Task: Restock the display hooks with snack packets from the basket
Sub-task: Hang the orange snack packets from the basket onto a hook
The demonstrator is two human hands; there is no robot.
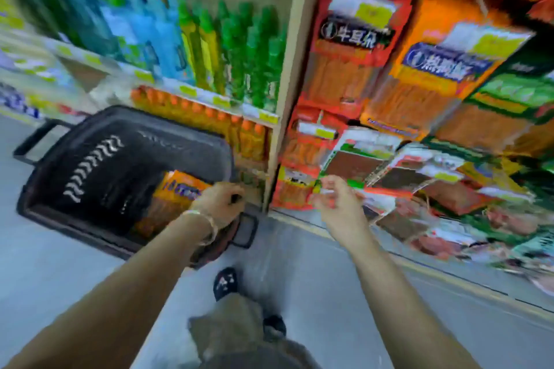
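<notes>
- Basket point(99, 159): dark matt plastic, perforated walls seen.
- Packets point(353, 48): glossy printed plastic film, glare noted on faces.
- Bottles point(239, 54): glossy plastic is suggested; blurred.
- Floor point(60, 263): smooth grey, faint sheen seen.
- Bangle point(207, 219): shiny metal is suggested.
- Post point(287, 99): matt beige finish seen.

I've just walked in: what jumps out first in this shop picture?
The wall of orange and red hanging snack packets fills the right side. Lower left, a dark basket holds an orange packet. Green bottles line the shelf at upper left.
</notes>
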